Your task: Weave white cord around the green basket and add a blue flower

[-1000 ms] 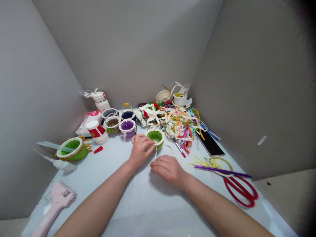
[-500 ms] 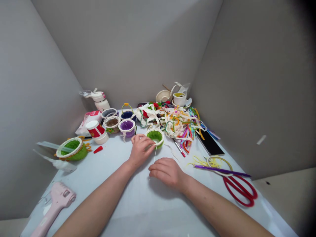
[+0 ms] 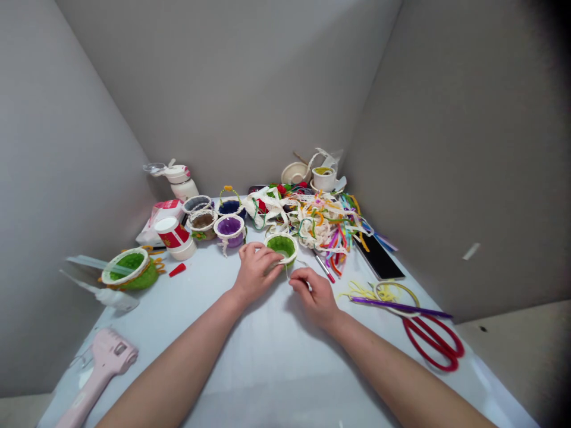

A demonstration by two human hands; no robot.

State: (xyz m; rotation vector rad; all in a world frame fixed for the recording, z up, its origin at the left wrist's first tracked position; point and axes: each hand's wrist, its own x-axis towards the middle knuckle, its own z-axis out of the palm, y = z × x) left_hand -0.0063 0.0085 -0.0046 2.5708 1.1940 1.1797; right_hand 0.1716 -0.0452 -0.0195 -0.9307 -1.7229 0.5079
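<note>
A small green cup with a white lace rim [image 3: 281, 245] stands on the white table [image 3: 250, 368] in the middle. My left hand [image 3: 255, 270] rests against its near left side, fingers curled and pinching the lace at the rim. A thin strand of lace hangs from the cup toward me. My right hand [image 3: 316, 292] lies just right of the cup, its fingers pinched on that strand.
Several decorated cups [image 3: 230, 228] and a larger green one [image 3: 129, 268] stand at left. A heap of coloured pipe cleaners and lace [image 3: 326, 223] lies behind. Red scissors [image 3: 432, 341], a black phone [image 3: 379, 257], a pink glue gun [image 3: 100, 367], a bottle [image 3: 178, 178].
My right hand has moved forward from the table's middle to the cup and taken the lace strand. The left hand has stayed at the cup.
</note>
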